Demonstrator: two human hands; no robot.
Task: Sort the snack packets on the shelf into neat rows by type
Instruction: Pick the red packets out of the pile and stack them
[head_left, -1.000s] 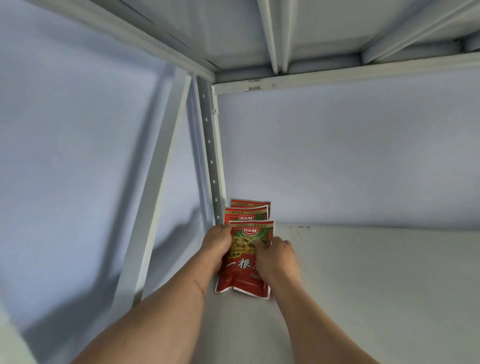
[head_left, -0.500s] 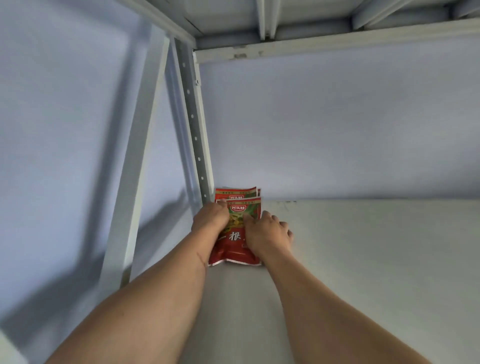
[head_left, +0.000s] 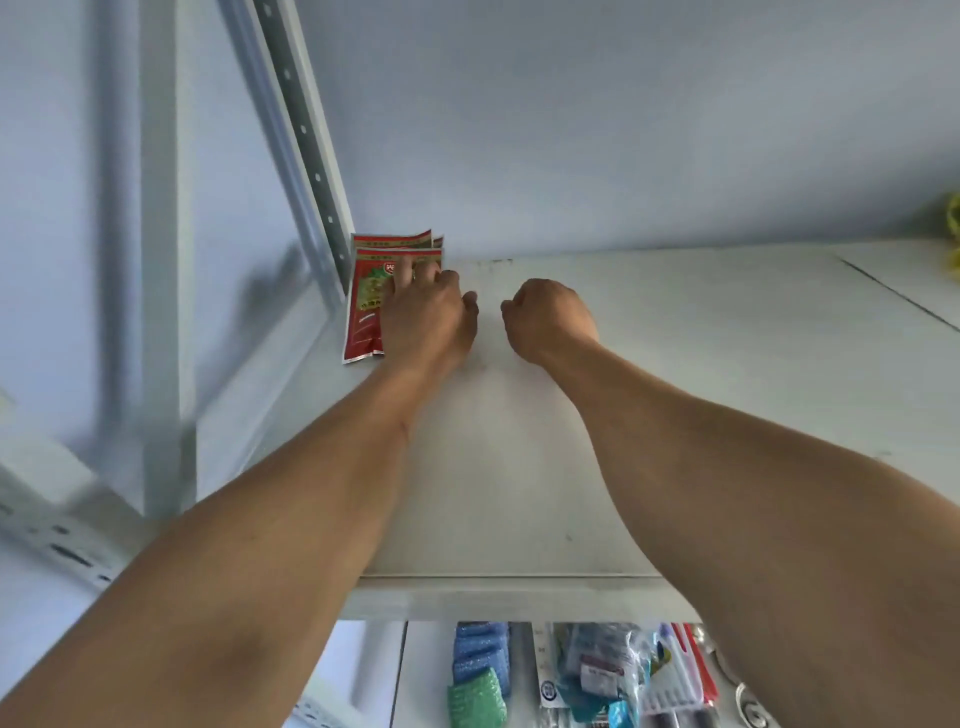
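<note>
Red snack packets (head_left: 366, 306) with a green and yellow picture lie stacked in the back left corner of the white shelf (head_left: 675, 364), against the perforated upright. My left hand (head_left: 426, 312) rests flat on the top packet, fingers spread over its upper right part, covering much of it. Two more packets of the same kind peek out behind the top one. My right hand (head_left: 548, 322) hovers over bare shelf to the right of the stack, fingers curled into a loose fist with nothing in it.
A grey perforated upright (head_left: 306, 150) and a white slanted brace (head_left: 161, 260) frame the shelf's left side. Something yellow (head_left: 953, 234) shows at the far right edge. Below the shelf's front edge lie blue and green sponges (head_left: 480, 670) and plastic-wrapped items (head_left: 608, 670).
My right hand has let go of the top packet and drawn off to the right, closing into a fist. My left hand has slid onto the packet's face. The view has tilted down.
</note>
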